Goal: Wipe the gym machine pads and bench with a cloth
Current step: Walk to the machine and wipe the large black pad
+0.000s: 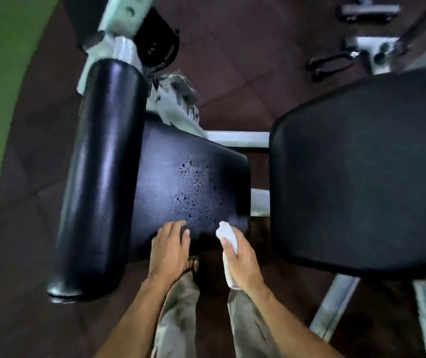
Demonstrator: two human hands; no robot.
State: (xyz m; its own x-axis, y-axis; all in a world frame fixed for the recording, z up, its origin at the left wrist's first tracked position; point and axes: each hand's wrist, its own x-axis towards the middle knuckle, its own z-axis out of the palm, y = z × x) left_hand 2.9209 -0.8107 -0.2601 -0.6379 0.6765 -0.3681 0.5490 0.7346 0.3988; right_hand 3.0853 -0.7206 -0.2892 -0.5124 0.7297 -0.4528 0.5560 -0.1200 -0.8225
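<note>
Head view, only one here: the person stands at the near edge of the seat pad (180, 182), a black flat cushion with a patch of wet droplets (193, 192) across its middle, likely sprayed so the grime loosens before wiping. The right hand (242, 259) is wrapped round a small white spray bottle (228, 244), nozzle aimed over the near right corner of the seat pad, forefinger up on top as if ready to pump again. The left hand (171, 245) lies flat with fingers relaxed and slightly apart on the near edge of the seat pad, just beside the droplets, probably steadying the body while leaning in. No cloth is visible anywhere, so it can't be placed; wiping looks not yet started. Left of the seat pad, touching its side, runs a long black roller pad (103, 171), dry and glossy. Right of the seat pad, across a gap showing white frame bars (237, 139), sits a wide black bench (366, 171), dull and dry too. Judged early stage: one surface wetted, all still to wipe.
</note>
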